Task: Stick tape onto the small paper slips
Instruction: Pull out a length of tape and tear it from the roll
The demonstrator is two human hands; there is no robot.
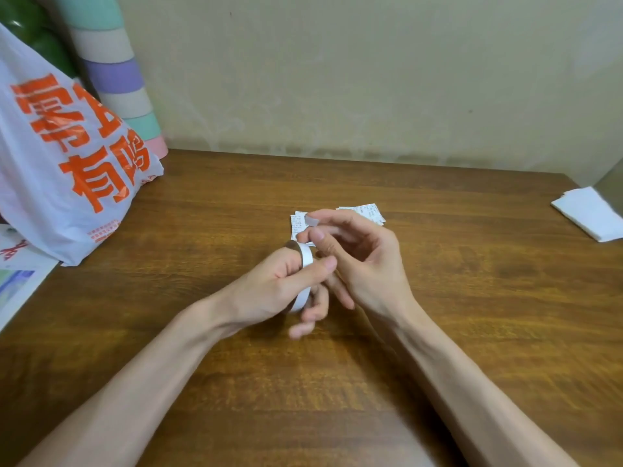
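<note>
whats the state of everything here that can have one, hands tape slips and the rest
left hand: grips the tape roll
tape roll: on edge in the left hand
right hand: fingers curled, holds the tape piece at its fingertips
tape piece: apart from the roll, not yet on a slip
paper slips: flat on the table, partly hidden
plastic bag: slumped at left
white tissue: lying flat

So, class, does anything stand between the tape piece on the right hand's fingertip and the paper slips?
Nothing visible does. The tape piece on the right hand is held right at the nearer paper slips; the left hand, gripping the tape roll, sits nearer the person.
</note>
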